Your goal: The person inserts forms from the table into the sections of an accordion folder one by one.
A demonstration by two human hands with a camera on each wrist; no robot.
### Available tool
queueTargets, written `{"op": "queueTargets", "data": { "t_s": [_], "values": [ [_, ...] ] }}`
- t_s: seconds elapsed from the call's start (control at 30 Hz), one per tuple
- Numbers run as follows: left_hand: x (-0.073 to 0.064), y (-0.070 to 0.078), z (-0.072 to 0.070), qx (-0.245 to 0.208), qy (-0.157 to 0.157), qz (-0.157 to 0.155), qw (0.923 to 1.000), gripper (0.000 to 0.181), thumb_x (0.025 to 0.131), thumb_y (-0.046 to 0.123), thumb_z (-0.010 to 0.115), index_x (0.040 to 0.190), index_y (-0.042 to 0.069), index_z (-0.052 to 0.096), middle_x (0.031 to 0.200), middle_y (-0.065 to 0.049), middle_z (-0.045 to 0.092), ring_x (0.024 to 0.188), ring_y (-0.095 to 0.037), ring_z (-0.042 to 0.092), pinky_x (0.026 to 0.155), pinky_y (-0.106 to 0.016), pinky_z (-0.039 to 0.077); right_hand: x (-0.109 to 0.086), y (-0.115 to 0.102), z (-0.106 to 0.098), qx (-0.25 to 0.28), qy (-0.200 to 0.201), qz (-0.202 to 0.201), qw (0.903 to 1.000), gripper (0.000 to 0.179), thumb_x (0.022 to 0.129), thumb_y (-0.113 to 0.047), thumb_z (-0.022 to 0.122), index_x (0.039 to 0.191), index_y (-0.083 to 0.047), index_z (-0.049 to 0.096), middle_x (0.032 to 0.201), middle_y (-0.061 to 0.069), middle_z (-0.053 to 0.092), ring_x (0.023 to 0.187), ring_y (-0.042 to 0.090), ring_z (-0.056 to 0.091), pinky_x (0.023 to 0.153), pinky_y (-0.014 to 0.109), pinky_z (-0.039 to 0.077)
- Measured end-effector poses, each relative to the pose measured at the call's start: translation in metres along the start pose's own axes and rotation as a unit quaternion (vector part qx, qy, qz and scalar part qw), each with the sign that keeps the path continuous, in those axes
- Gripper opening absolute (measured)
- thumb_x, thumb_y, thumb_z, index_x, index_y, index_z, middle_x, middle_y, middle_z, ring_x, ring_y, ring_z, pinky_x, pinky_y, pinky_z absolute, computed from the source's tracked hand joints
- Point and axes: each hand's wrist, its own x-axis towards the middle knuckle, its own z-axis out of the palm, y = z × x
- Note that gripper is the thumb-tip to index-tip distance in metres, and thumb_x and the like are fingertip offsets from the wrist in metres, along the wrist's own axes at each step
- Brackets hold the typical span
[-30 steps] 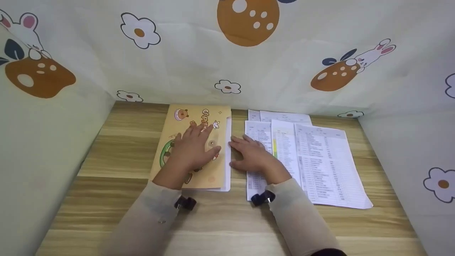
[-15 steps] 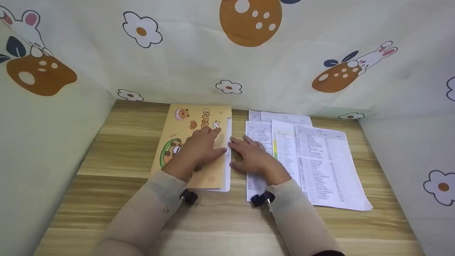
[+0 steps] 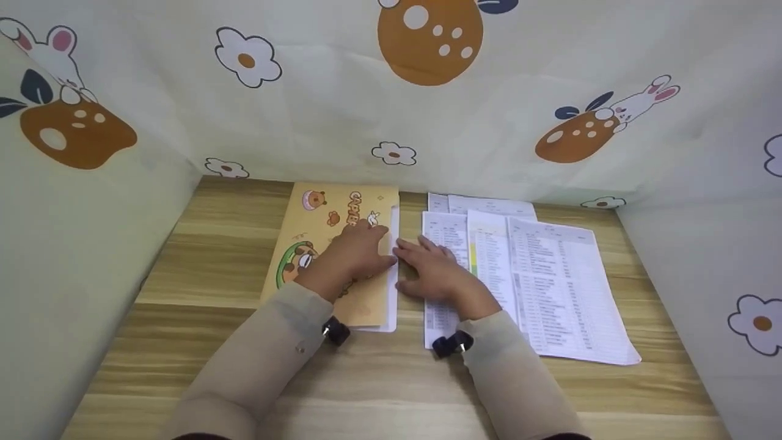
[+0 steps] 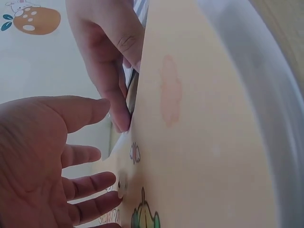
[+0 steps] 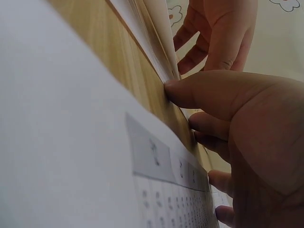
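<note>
A tan folder (image 3: 368, 308) with cartoon capybara prints lies closed on the table, a white sheet edge (image 3: 391, 313) showing along its right side. My left hand (image 3: 359, 252) rests over the cover near that side, its thumb close to the edge; in the left wrist view its fingers (image 4: 92, 183) are spread and loosely straight at the cover. My right hand (image 3: 435, 269) sits just right of the folder, fingertips at its edge. In the right wrist view, the right thumb (image 5: 204, 92) touches the folder's side. The right palm overlaps the leftmost printed sheets.
Several printed sheets (image 3: 553, 299) overlap on the right of the wooden table (image 3: 183, 275), one with a yellow and green strip. Patterned cloth walls (image 3: 317, 110) enclose the back and sides. Each wrist bears a small black camera (image 3: 336, 331).
My left hand has slid right across the cover, from its middle toward the right edge, uncovering the capybara print. My right hand has stayed beside the folder.
</note>
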Motion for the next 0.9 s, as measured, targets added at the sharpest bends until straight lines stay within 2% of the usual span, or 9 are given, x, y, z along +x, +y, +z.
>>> {"op": "queueTargets", "data": {
  "t_s": [0.27, 0.57, 0.7, 0.9],
  "values": [
    [0.0047, 0.0053, 0.0046, 0.010, 0.011, 0.007, 0.9999, 0.076, 0.090, 0.049, 0.077, 0.157, 0.021, 0.054, 0.149, -0.017, 0.051, 0.127, -0.040, 0.057, 0.103, -0.058, 0.054, -0.0005, 0.0007, 0.0007, 0.001, 0.006, -0.001, 1.0000, 0.076, 0.096, -0.050, 0.070, 0.165, -0.037, 0.040, 0.177, -0.018, 0.026, 0.169, 0.031, 0.011, 0.132, 0.068, 0.010],
    [0.0045, 0.0087, 0.0050, 0.033, 0.031, 0.011, 0.9989, 0.066, 0.088, 0.050, 0.077, 0.149, 0.027, 0.063, 0.145, -0.015, 0.053, 0.126, -0.040, 0.053, 0.103, -0.057, 0.049, -0.0003, 0.0010, -0.0001, -0.008, 0.004, -0.008, 0.9999, 0.078, 0.095, -0.051, 0.069, 0.166, -0.036, 0.038, 0.177, -0.015, 0.026, 0.169, 0.033, 0.012, 0.133, 0.067, 0.010],
    [0.0059, 0.0073, 0.0067, 0.042, 0.039, 0.014, 0.9983, 0.073, 0.085, 0.060, 0.079, 0.148, 0.028, 0.064, 0.143, -0.014, 0.053, 0.124, -0.038, 0.053, 0.103, -0.055, 0.047, 0.0000, 0.0016, 0.0001, -0.009, 0.003, -0.009, 0.9999, 0.078, 0.095, -0.051, 0.069, 0.166, -0.036, 0.038, 0.177, -0.016, 0.025, 0.169, 0.033, 0.012, 0.132, 0.068, 0.011],
    [0.0075, 0.0061, 0.0060, 0.045, 0.044, 0.019, 0.9978, 0.068, 0.085, 0.051, 0.077, 0.149, 0.032, 0.063, 0.144, -0.014, 0.050, 0.123, -0.038, 0.053, 0.102, -0.055, 0.048, 0.0003, 0.0010, -0.0005, -0.012, 0.002, -0.007, 0.9999, 0.078, 0.095, -0.051, 0.069, 0.165, -0.036, 0.039, 0.177, -0.014, 0.026, 0.169, 0.033, 0.013, 0.132, 0.068, 0.012]
  ]
}}
